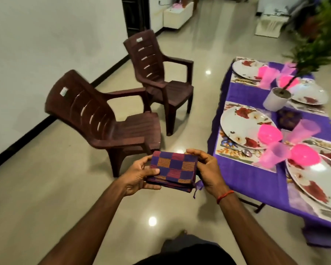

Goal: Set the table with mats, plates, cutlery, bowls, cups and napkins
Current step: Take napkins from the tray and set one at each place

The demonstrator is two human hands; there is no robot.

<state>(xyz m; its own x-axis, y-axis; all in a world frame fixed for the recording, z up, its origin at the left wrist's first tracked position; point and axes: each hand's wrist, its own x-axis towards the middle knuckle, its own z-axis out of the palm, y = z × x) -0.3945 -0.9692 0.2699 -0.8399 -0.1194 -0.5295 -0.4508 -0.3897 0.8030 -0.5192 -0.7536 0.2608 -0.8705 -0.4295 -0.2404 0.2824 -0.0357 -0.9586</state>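
So right now you've got the napkins (172,169) in both hands, a folded stack in purple, maroon and orange checks. Your left hand (139,175) grips the left edge with the thumb on top and fingers curled under, and your right hand (208,169) does the same on the right edge. The stack is up in the air over the floor (46,197), just left of the worktop's (243,180) near corner, not touching the purple cloth.

On the worktop, the near plate (317,180) has a pink near bowl (304,154) sitting on its far-left rim. I can't tell if there's anything in it. A see-through pink near cup (275,155) is just beside that bowl, but it's too blurry to say whether it stands straight. A spoon (246,152) lies on the floral mat (229,152) below the second plate (245,127). That plate carries a second bowl (269,133) on its right edge, with a second cup (306,129) near it.

Further back, a white pot (277,99) holds dark soil and the stem of a leafy plant (317,44). Behind it are the far-left plate (246,68) and the far-right plate (310,93). The pink pieces (266,74) between them are too smeared to tell cups from bowls.

Two brown plastic chairs (103,119) stand on the floor to the left, well apart from the worktop.
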